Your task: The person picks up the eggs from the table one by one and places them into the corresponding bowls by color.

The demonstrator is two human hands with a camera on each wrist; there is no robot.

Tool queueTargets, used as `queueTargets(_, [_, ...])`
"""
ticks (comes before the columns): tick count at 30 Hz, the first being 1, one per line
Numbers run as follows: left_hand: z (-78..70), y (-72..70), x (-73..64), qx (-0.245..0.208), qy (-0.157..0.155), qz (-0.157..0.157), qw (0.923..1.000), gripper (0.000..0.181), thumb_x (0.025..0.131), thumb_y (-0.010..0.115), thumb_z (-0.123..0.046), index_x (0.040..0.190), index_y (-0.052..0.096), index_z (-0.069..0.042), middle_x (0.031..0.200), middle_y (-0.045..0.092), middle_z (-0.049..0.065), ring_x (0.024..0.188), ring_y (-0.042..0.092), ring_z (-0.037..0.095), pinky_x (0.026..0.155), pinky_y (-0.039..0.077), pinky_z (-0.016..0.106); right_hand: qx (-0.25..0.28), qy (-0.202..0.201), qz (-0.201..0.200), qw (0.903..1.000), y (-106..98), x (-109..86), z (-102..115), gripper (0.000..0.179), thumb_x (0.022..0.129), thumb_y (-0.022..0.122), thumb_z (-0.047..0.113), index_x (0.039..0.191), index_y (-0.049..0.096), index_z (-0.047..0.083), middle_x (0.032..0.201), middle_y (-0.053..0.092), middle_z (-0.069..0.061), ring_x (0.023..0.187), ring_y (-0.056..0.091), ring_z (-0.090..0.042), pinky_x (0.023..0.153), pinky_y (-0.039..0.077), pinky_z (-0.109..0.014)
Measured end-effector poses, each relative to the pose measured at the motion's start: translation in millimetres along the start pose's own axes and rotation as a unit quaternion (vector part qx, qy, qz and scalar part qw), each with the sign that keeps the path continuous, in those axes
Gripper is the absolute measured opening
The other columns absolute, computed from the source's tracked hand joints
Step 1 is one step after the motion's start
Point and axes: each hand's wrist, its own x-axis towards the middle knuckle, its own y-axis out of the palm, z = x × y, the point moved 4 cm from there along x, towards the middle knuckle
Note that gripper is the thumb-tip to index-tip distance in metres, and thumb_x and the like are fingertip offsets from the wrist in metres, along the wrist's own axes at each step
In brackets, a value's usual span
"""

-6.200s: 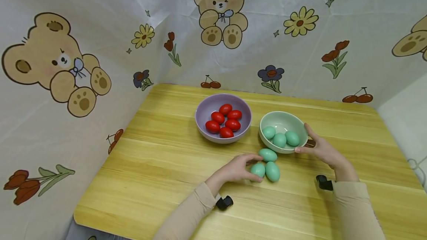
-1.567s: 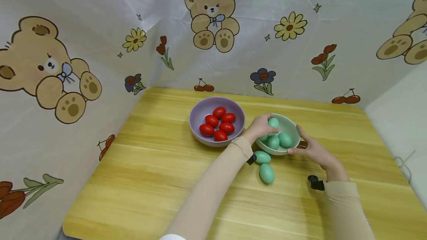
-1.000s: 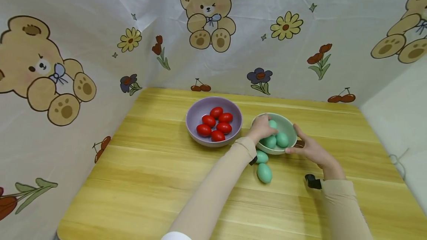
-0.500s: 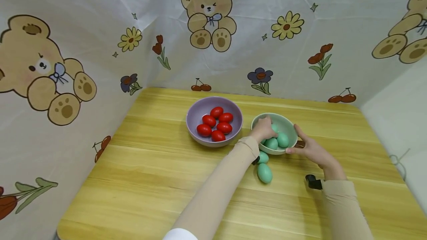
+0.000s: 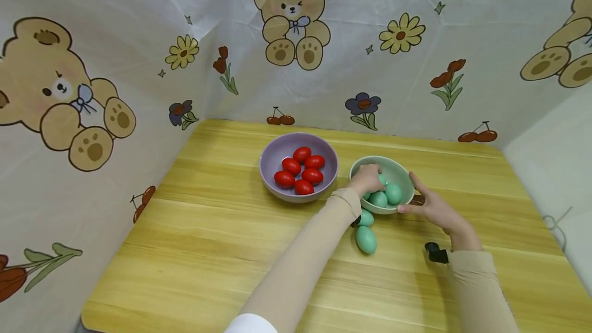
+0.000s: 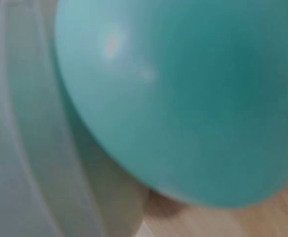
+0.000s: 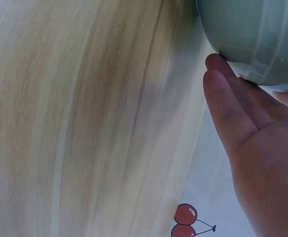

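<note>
The pale green bowl (image 5: 399, 171) holds several green eggs (image 5: 393, 193). My left hand (image 5: 368, 179) reaches over its near left rim, fingers curled at a green egg (image 5: 382, 179) inside; the fingertips are partly hidden. At the bowl's right side, my right hand (image 5: 437, 212) steadies it between thumb and fingers; in the right wrist view the fingers (image 7: 228, 106) lie along the outer wall (image 7: 252, 39). Two more green eggs, one (image 5: 366, 240) nearer and one (image 5: 366, 218) partly behind the left wrist, lie on the table. A green egg (image 6: 183, 98) fills much of the left wrist view.
Left of the green bowl stands a purple bowl (image 5: 268, 168) with several red eggs (image 5: 312, 176). Both bowls are on a wooden table (image 5: 208, 251). A printed cloth (image 5: 259, 86) with bears and flowers rises behind and at the left.
Since the oldest frame, my left hand has moved from the eggs on the table into the green bowl with one egg. In the last second it sank slightly lower. My right hand stays at the bowl.
</note>
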Motion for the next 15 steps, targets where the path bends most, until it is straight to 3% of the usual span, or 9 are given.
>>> queueTargets(6, [1.7,-6.1,-4.0,-0.043,0.004,-0.02,0.9989,0.052,0.08,0.073,-0.021,0.129,0.055,-0.013,0.122,0.057,-0.003,0.114,0.045,0.015,0.087,0.042,0.021,0.001,-0.004,-0.001,1.0,0,0.8,0,0.098,0.088,0.066,0.02,0.147,-0.011,0.015,0.148,0.007,-0.028,0.123,0.035,-0.046,0.094,0.034,-0.057])
queueTargets(11, [3.1,-11.9,-7.8,-0.081,0.018,-0.057,0.9949,0.052,0.078,0.074,-0.019,0.126,0.056,-0.01,0.12,0.058,-0.001,0.11,0.049,0.013,0.087,0.042,0.02,-0.003,-0.005,-0.001,1.0,-1,1.4,-2,0.099,0.087,0.066,0.02,0.147,-0.011,0.016,0.149,0.004,-0.028,0.124,0.033,-0.048,0.094,0.034,-0.058])
queueTargets(15, [4.3,-11.4,-9.1,-0.113,0.024,-0.065,0.9912,0.051,0.08,0.073,-0.019,0.127,0.055,-0.011,0.12,0.058,-0.001,0.109,0.052,0.011,0.086,0.043,0.019,-0.002,-0.003,-0.001,1.0,-2,1.1,-4,0.099,0.087,0.066,0.02,0.147,-0.012,0.016,0.148,0.004,-0.029,0.124,0.032,-0.049,0.094,0.034,-0.059])
